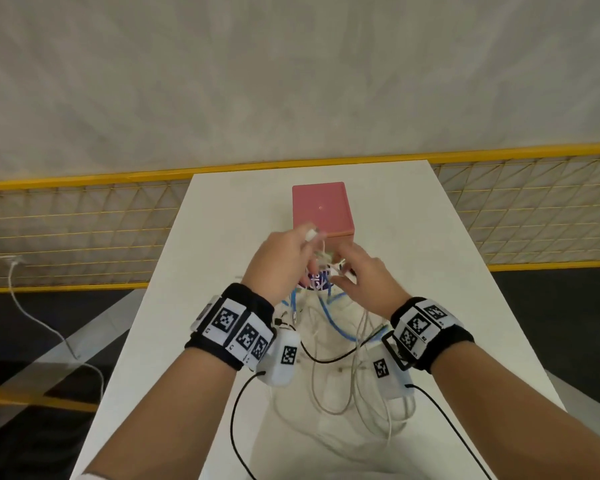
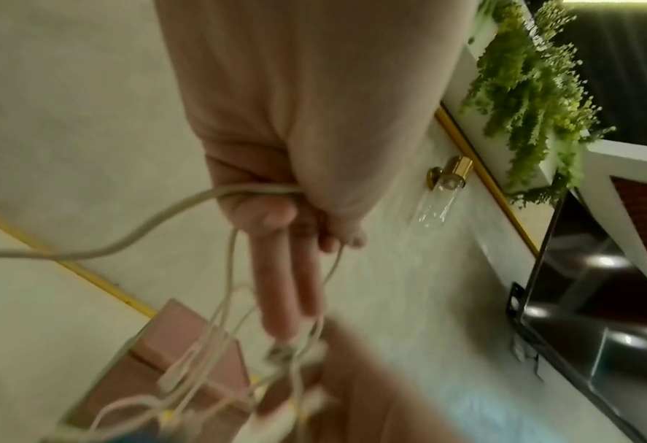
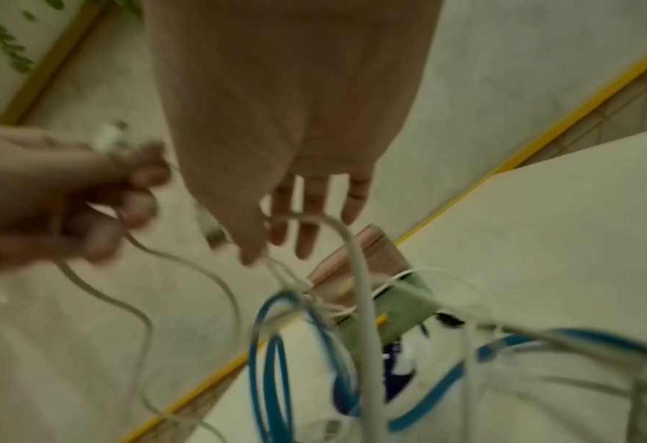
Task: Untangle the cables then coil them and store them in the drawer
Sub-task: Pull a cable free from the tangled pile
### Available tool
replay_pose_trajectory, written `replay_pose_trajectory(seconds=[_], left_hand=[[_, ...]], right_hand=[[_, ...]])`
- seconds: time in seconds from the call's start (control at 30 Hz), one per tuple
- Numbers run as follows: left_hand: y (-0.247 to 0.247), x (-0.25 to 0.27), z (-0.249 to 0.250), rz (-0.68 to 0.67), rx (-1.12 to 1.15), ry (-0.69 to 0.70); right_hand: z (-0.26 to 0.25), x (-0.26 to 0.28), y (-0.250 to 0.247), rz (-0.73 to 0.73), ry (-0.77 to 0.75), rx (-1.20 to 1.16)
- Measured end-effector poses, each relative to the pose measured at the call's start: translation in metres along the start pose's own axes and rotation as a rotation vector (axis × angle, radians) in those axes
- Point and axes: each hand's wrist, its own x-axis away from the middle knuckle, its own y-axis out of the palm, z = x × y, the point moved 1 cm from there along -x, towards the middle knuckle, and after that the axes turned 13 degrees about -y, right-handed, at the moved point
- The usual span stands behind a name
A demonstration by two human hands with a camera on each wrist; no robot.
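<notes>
Head view shows the left hand (image 1: pixel 278 261) clenched around pale grey cables (image 2: pixel 132 236), a white plug (image 1: pixel 311 234) poking above its fingers. The right hand (image 1: pixel 364 282) is spread loose, fingertips (image 3: pixel 306 239) touching the strands. Both hover just before the pink square drawer box (image 1: pixel 323 207); a blue cable (image 1: pixel 333 320) and more tangled pale loops hang from the hands onto the white surface (image 1: pixel 447 271).
</notes>
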Motion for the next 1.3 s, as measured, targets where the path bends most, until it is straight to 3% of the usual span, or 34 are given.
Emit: replay_pose_trajectory(seconds=[0.1, 0.3, 0.37, 0.5, 0.6, 0.73, 0.83, 0.93, 0.97, 1.1, 1.23, 1.3], left_hand=[[-0.032, -0.008, 0.008, 0.097, 0.171, -0.02], [-0.053, -0.015, 0.014, 0.075, 0.113, 0.035], [-0.047, -0.015, 0.011, 0.039, 0.096, 0.033], [-0.031, -0.016, 0.008, -0.039, 0.005, 0.058], [-0.029, -0.018, 0.004, -0.046, -0.069, 0.078], [-0.03, -0.018, -0.011, -0.089, -0.162, 0.05], [-0.035, -0.018, -0.022, 0.014, -0.116, 0.041], [-0.044, -0.016, -0.027, 0.211, 0.023, 0.063], [-0.047, -0.015, -0.029, 0.273, 0.075, 0.073], [-0.047, -0.016, -0.039, 0.316, 0.192, 0.075], [-0.039, -0.02, -0.057, 0.293, 0.217, 0.051], [-0.031, -0.021, -0.064, 0.262, 0.209, 0.029]], right_hand=[[0.019, 0.014, -0.003, -0.101, 0.192, 0.078], [0.022, 0.009, -0.006, 0.045, 0.233, 0.094], [0.01, 0.001, -0.011, 0.099, 0.196, 0.073], [-0.027, -0.019, -0.029, 0.251, -0.02, -0.219], [-0.033, -0.027, -0.033, 0.148, -0.105, -0.141], [-0.024, -0.035, -0.036, 0.019, -0.044, 0.187], [-0.029, -0.059, -0.045, 0.014, 0.062, 0.174], [-0.037, -0.092, -0.054, 0.258, 0.117, -0.029], [-0.039, -0.102, -0.055, 0.261, 0.123, -0.116], [-0.035, -0.125, -0.046, -0.022, 0.134, -0.281], [-0.006, -0.117, -0.023, -0.118, 0.213, 0.047], [0.007, -0.104, -0.003, -0.236, 0.283, 0.088]])
